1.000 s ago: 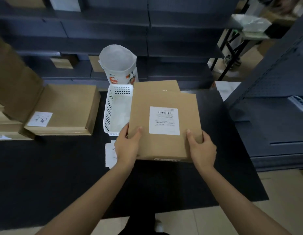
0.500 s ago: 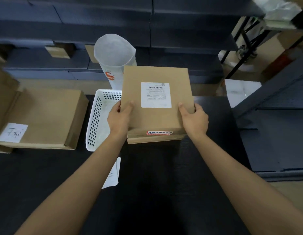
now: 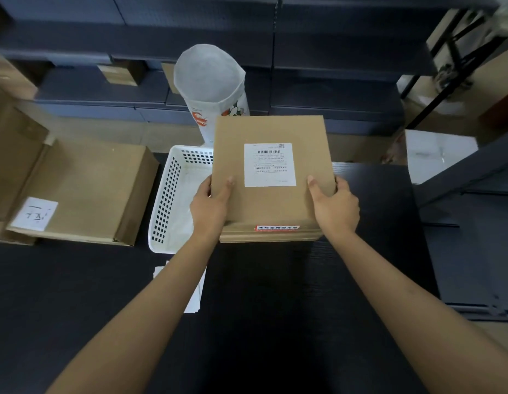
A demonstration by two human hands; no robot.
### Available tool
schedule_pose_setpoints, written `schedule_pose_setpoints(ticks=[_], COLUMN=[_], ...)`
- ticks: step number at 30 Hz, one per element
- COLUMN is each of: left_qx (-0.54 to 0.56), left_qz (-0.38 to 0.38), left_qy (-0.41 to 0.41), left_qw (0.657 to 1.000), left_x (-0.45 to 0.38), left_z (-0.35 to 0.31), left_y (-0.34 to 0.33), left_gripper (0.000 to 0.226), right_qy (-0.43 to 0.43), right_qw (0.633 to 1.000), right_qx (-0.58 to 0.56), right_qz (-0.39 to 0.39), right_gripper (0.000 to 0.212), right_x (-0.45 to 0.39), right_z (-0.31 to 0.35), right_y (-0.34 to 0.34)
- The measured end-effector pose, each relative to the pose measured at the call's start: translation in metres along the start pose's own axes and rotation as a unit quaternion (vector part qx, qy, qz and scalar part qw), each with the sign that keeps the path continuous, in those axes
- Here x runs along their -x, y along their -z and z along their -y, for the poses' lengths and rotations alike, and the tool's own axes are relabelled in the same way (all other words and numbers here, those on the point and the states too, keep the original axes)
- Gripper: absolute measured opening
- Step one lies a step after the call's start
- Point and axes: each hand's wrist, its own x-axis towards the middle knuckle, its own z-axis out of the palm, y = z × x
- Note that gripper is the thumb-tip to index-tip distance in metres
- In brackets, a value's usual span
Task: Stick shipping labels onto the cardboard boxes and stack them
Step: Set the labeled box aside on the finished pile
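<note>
Two brown cardboard cartons sit at the far left of the dark worktop [image 3: 275,322]: a tall carton [image 3: 11,155] cut off by the frame edge, and just beside it a flat carton [image 3: 87,189] bearing one small white handwritten slip [image 3: 34,214] on its near left corner. Right of that stands one white perforated basket [image 3: 173,194], and in front of it one small pile of white label sheets [image 3: 195,291] lies flat, partly under the left forearm. Behind the basket rises one white bag [image 3: 210,83] with red and green print, its mouth wide.

One left hand [image 3: 211,207] grips the left edge of the labelled box [image 3: 271,169], thumb laid on top, the other fingers hidden beneath. This box is the top of a stack; below it I can make out the front edge of at least one lower box [image 3: 269,236], the exact count being hard to tell. One white shipping label [image 3: 269,164] with a barcode is stuck near the middle of the top face, and one red-and-white strip [image 3: 277,228] shows on the near side. One right hand [image 3: 333,207] holds the right edge the same way, thumb on top, fingers curled round the side. The stack rests toward the back of the worktop, touching the basket's right side.

Dark shelving [image 3: 346,66] fills the background, and one dark rack [image 3: 474,237] stands at the far right.
</note>
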Motion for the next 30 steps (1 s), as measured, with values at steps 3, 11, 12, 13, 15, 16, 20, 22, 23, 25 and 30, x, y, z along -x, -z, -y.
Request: schedule_pose_setpoints(ticks=[3, 11, 12, 13, 15, 16, 20, 22, 23, 25, 30], left_qx=[-0.018, -0.04, -0.045, -0.053, -0.088, -0.115, -0.259, -0.342, -0.376, -0.443, -0.538], left_qz=[0.004, 0.023, 0.027, 0.03, 0.029, 0.027, 0.041, 0.041, 0.037, 0.035, 0.034], left_qy=[-0.004, -0.011, -0.015, -0.02, -0.041, -0.059, -0.153, -0.21, -0.231, -0.261, -0.3], left_qw=[1.0, 0.999, 0.999, 0.998, 0.995, 0.991, 0.953, 0.915, 0.896, 0.857, 0.787], left_x=[0.0, 0.0, 0.0, 0.0, 0.002, 0.002, 0.006, 0.011, 0.014, 0.019, 0.029], left_z=[-0.002, -0.007, -0.008, -0.009, -0.013, -0.015, -0.023, -0.028, -0.031, -0.038, -0.051], left_y=[0.001, 0.007, 0.008, 0.01, 0.014, 0.017, 0.031, 0.04, 0.046, 0.058, 0.09], left_gripper=[0.047, 0.055, 0.056, 0.057, 0.058, 0.058, 0.059, 0.055, 0.052, 0.048, 0.042], right_qy=[0.002, 0.016, 0.016, 0.016, 0.035, 0.059, 0.184, 0.248, 0.278, 0.317, 0.347], right_qw=[1.0, 0.998, 0.998, 0.998, 0.998, 0.997, 0.978, 0.963, 0.954, 0.94, 0.919], right_qx=[0.006, 0.013, 0.019, 0.025, 0.041, 0.051, 0.073, 0.09, 0.106, 0.128, 0.178], right_qz=[0.017, 0.053, 0.054, 0.052, 0.029, 0.006, -0.057, -0.049, -0.043, -0.019, 0.062], right_gripper=[0.067, 0.066, 0.066, 0.067, 0.069, 0.068, 0.042, 0.033, 0.03, 0.028, 0.039], right_x=[0.0, 0.004, 0.005, 0.006, 0.008, 0.009, 0.022, 0.032, 0.038, 0.052, 0.091], right_z=[0.002, 0.001, 0.001, 0.002, 0.004, 0.005, 0.016, 0.026, 0.032, 0.045, 0.072], right_y=[0.003, 0.008, 0.009, 0.011, 0.014, 0.016, 0.026, 0.028, 0.028, 0.026, 0.005])
